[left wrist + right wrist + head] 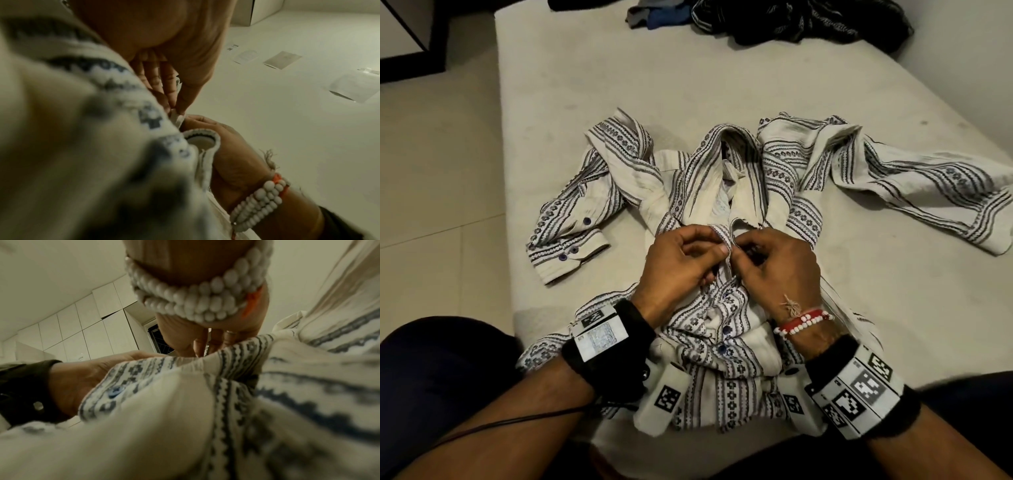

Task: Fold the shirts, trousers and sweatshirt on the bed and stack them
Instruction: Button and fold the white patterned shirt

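Cotton, soft and light, the shirt (pixel 726 192) lay on the bed (pixel 585 102); left hand (pixel 681 270) and right hand (pixel 777 270) pinched its placket. Left wrist view: fingertips (pixel 174 104) clamped the limp edge. Right wrist view: a button (pixel 115 391) showed; seams looked the best holds.

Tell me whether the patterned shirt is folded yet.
Not folded. The patterned shirt lies spread on the bed, sleeves flung out; left hand and right hand pinch its front placket.
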